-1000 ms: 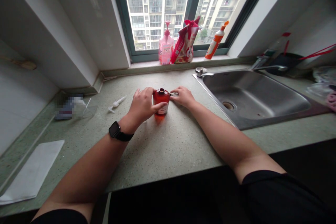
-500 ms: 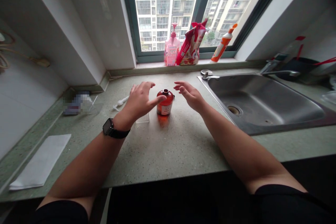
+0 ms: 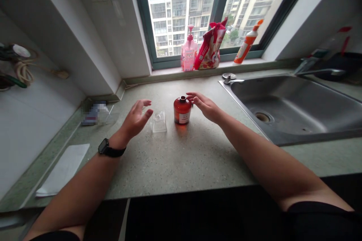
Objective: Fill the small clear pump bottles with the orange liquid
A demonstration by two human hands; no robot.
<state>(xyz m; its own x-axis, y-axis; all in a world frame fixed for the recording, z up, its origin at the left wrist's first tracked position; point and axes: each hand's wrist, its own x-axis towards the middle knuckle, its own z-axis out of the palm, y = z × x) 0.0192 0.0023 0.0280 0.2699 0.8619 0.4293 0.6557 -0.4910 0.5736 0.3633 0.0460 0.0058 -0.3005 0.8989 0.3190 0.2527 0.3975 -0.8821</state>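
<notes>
A red glass-like bottle (image 3: pixel 182 111) with an open neck and a white label stands upright on the stone counter (image 3: pixel 181 158). My right hand (image 3: pixel 205 106) is open, its fingertips at or very close to the bottle's upper right side. My left hand (image 3: pixel 137 119) is open, with fingers apart, and touches nothing I can see. Between it and the bottle lies a small transparent plastic piece (image 3: pixel 158 122). The white plastic dispenser part seen earlier on the counter is hidden or out of sight.
A steel sink (image 3: pixel 285 109) with a faucet lies to the right. A pink pump bottle (image 3: pixel 189 54), a red-and-white bag (image 3: pixel 210 48) and an orange squeeze bottle (image 3: pixel 247 42) stand on the windowsill. A blurred package (image 3: pixel 94 114) and a white sheet (image 3: pixel 63 169) lie at left.
Both hands have moved off the bottle's sides; my left hand has drawn leftward, exposing the transparent piece. My right hand has stayed close to the bottle, which stands in place.
</notes>
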